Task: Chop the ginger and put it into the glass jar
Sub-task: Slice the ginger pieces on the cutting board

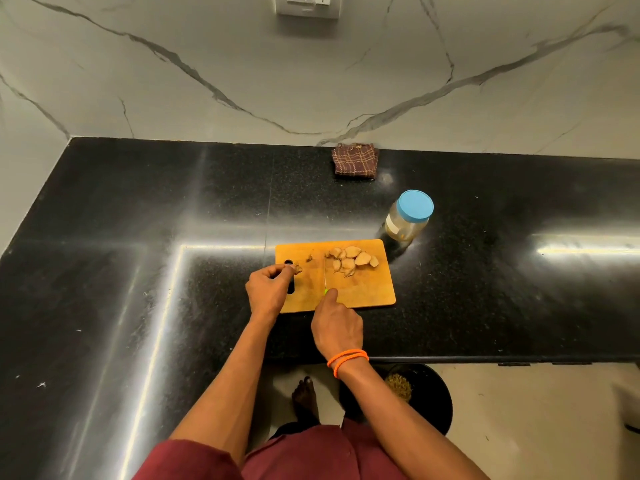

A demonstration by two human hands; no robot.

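A wooden cutting board point(367, 289) lies on the black counter. Several pale ginger pieces point(353, 259) are heaped at its far right part, and a small scrap point(309, 258) lies near the far left. My left hand point(268, 289) pinches a small bit of ginger point(298, 269) over the board's left end, by the handle hole. My right hand point(336, 325) grips a knife point(325, 271) with a green handle; its thin blade stands edge-down on the board, left of the heap. The glass jar point(407, 220) with a blue lid stands closed just beyond the board's far right corner.
A folded brown checked cloth point(355, 161) lies against the marble back wall. Below the counter's front edge, a black bin point(429, 396) with scraps stands on the floor beside my foot point(304, 400). The counter point(138, 271) runs left in an L.
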